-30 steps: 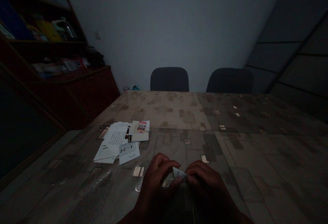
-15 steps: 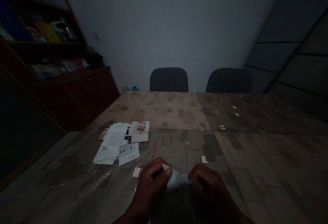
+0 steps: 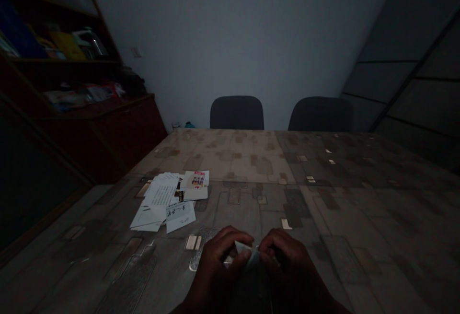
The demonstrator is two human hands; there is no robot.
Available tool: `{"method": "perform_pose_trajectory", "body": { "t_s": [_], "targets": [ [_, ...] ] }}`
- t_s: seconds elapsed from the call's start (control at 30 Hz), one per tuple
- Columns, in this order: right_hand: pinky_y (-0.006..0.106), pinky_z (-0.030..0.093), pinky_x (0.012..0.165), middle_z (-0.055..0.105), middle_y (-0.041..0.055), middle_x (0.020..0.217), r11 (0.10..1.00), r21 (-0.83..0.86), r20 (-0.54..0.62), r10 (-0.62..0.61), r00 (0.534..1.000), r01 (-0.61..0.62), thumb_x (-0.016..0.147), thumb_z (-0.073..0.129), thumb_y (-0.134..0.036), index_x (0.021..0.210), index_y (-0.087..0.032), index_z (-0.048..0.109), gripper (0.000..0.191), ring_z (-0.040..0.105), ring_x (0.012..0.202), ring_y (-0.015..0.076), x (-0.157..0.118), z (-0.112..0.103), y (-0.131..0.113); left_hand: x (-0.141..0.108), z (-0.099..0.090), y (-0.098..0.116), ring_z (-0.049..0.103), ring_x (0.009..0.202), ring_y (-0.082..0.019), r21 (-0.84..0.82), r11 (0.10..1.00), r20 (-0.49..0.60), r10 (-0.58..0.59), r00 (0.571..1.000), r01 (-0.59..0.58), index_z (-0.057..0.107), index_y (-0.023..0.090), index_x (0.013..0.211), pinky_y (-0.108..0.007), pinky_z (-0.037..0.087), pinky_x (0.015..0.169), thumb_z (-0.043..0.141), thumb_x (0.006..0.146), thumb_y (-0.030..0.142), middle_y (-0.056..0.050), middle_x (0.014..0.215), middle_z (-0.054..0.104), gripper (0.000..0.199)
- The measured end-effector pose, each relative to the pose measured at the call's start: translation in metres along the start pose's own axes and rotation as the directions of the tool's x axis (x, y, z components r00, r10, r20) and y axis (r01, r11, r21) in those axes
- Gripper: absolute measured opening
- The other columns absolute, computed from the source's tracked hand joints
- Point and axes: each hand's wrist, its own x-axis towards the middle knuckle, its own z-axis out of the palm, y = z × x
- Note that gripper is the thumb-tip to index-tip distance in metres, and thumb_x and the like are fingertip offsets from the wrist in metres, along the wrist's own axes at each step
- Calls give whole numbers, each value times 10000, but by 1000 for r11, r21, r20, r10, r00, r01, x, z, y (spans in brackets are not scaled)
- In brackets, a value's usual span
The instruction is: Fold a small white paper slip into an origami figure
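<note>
Between my two hands, close to the table's near edge, is a small piece of pale paper, partly hidden by my fingers. My left hand pinches it between thumb and fingers, and a pointed corner sticks up past the thumb. From the other side, my right hand grips its right end with curled fingers. Ahead and to the left lies a loose pile of printed cards and papers, some with black writing, one with a red picture. Dim light hides the paper's lower part.
A patterned cloth covers the table. Beyond its far edge stand two dark chairs against a pale wall. At the left is a dark red cabinet with filled shelves.
My hands have come closer together, the left moving slightly right and the right slightly left. Less of the paper shows between them. The card pile has not moved.
</note>
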Motion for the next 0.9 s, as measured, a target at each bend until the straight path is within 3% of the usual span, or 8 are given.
{"method": "perform_pose_trajectory", "body": {
  "t_s": [0.17,0.23,0.37,0.6,0.9],
  "targets": [
    [266,332,607,553,-4,646,979,-151,15,-137,990,138,887,475,-177,697,-190,503,192,505,621,146,-3,2,5,3,-2,-5,588,705,-173,166,944,45,283,958,-286,660,179,774,-276,431,648,581,829,128,-30,730,650,109],
    [269,321,610,560,-4,649,973,-167,28,-157,987,159,894,474,-192,698,-189,503,198,500,626,148,-3,1,6,4,-4,-4,567,668,-167,205,919,56,332,942,-336,647,182,757,-274,411,620,570,832,110,-20,695,642,129],
    [282,306,622,583,2,677,954,-244,82,-160,984,175,894,473,-186,734,-184,524,168,508,648,155,0,-5,6,7,-12,2,575,717,-189,235,920,83,304,949,-315,662,179,834,-299,417,639,575,833,129,-37,747,652,100],
    [284,313,622,588,3,627,915,-317,90,-233,968,250,908,429,-152,700,-179,546,240,514,606,146,2,-7,7,9,-10,1,548,686,-172,360,814,158,428,890,-455,654,186,780,-313,373,654,529,875,116,-15,698,641,172],
    [287,319,627,586,0,624,926,-303,47,-222,974,226,871,458,-134,693,-185,529,198,511,608,149,2,-2,6,7,-4,-4,539,678,-178,361,867,135,317,939,-345,606,176,706,-291,371,617,556,719,45,-19,680,620,142]
  ]
}}
